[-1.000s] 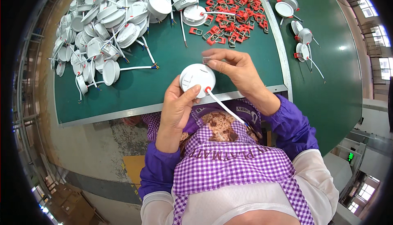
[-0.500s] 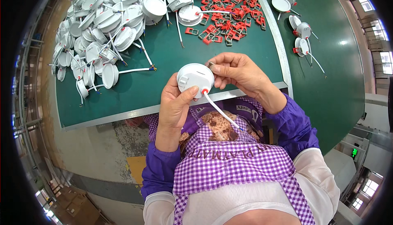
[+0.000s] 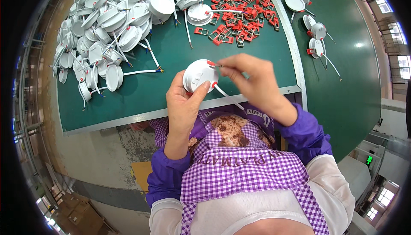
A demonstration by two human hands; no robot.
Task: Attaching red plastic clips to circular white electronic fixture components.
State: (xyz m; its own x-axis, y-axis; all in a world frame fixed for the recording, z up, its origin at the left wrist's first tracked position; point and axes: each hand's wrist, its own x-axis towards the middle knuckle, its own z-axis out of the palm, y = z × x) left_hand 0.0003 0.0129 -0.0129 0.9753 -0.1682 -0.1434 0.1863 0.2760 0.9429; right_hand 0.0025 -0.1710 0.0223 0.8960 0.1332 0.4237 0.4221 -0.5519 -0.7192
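Note:
Just in front of the table's near edge, my left hand [image 3: 180, 104] grips a round white downlight [image 3: 198, 73], thumb across its back and fingers underneath. A white cable [image 3: 229, 97] leaves the lamp at a red grommet [image 3: 215, 85] and hangs toward my apron. At the lamp's upper right rim sits a red and metal spring clip [image 3: 211, 64]. My right hand [image 3: 257, 79], partly blurred, has its thumb and fingertips pinched on the clip's outer end. A bit of red also shows beneath the lamp beside my left fingers.
White downlights [image 3: 107, 34] with cables lie heaped on the green table [image 3: 141, 102] at the far left. Loose red clips [image 3: 244, 17] spread at the back middle. Beyond a metal edge strip [image 3: 289, 38], several lamps [image 3: 317, 47] stand on the right-hand green surface.
The red clip now shows at the lamp's rim, where my right fingers had held a small metal piece. The lamp has tilted and shifted slightly up and left.

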